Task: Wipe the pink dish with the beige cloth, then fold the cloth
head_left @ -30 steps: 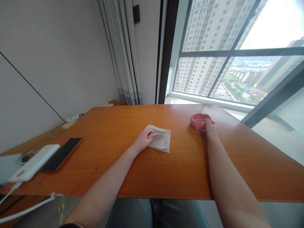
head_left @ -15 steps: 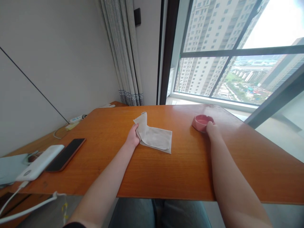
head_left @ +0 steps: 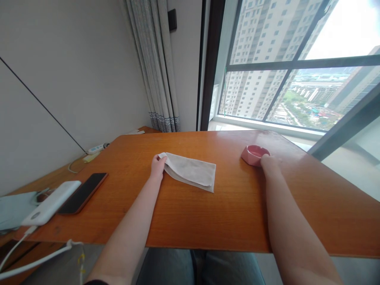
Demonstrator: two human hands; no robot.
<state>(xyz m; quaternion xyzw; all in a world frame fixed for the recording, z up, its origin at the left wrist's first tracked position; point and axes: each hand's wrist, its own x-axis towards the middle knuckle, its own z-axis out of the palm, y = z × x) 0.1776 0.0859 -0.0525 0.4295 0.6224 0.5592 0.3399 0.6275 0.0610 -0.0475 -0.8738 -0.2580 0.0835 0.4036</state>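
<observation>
A folded pale grey cloth (head_left: 191, 171) lies across the middle of the wooden table (head_left: 208, 221). Its left end is pinched in my left hand (head_left: 158, 165), and its right part rests on the tabletop. Farther right is a pink ashtray (head_left: 255, 155) with an angular outside and notches in its rim. My right hand (head_left: 268, 161) grips the ashtray's right side, with most of the fingers hidden behind the hand. The ashtray sits upright, apart from the cloth.
On the left lie a black-screened phone (head_left: 83, 193) and a white power bank (head_left: 52, 202) with a cable plugged in. A power strip (head_left: 96, 149) is by the wall. A grey curtain (head_left: 156, 67) and a large window (head_left: 285, 67) stand behind the table.
My left hand has moved left and laid the cloth's raised left end down flatter and straighter. The ashtray and my right hand are nearly where they were.
</observation>
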